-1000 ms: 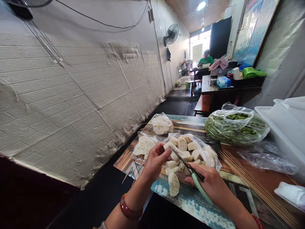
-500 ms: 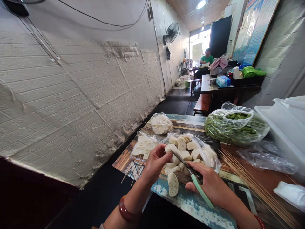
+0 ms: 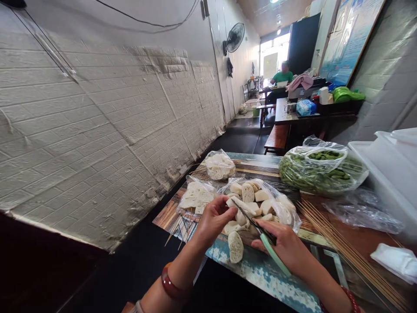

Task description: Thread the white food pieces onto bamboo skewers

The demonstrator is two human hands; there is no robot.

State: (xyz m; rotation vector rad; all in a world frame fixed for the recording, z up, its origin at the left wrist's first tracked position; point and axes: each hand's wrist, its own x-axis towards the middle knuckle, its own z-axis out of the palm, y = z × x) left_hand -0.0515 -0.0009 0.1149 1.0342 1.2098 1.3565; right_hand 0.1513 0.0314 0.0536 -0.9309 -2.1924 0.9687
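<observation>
My left hand [image 3: 217,221] pinches a pale spongy food piece [image 3: 240,204] between thumb and fingers. My right hand [image 3: 282,243] is wrapped around scissors with light green handles [image 3: 272,252]; their blades lie against the held piece, and whether they cut into it is hard to see. Below both hands, an opened clear plastic bag [image 3: 291,217] spreads under several similar chunks [image 3: 248,192]. One porous oval slice [image 3: 235,248] lies near the table's front edge. Left of my hands sits a bag of flat pale pieces [image 3: 197,194].
Another bag of pale pieces [image 3: 220,166] stands farther back. A large bag of green vegetables [image 3: 321,171] sits at the right, beside white plastic bins [image 3: 381,161]. Long thin sticks [image 3: 345,248] lie at right. A person in green [image 3: 282,78] sits at a far table.
The scissor blades and held piece have shifted slightly relative to each other. Both hands keep their grips. The whole view has moved a little.
</observation>
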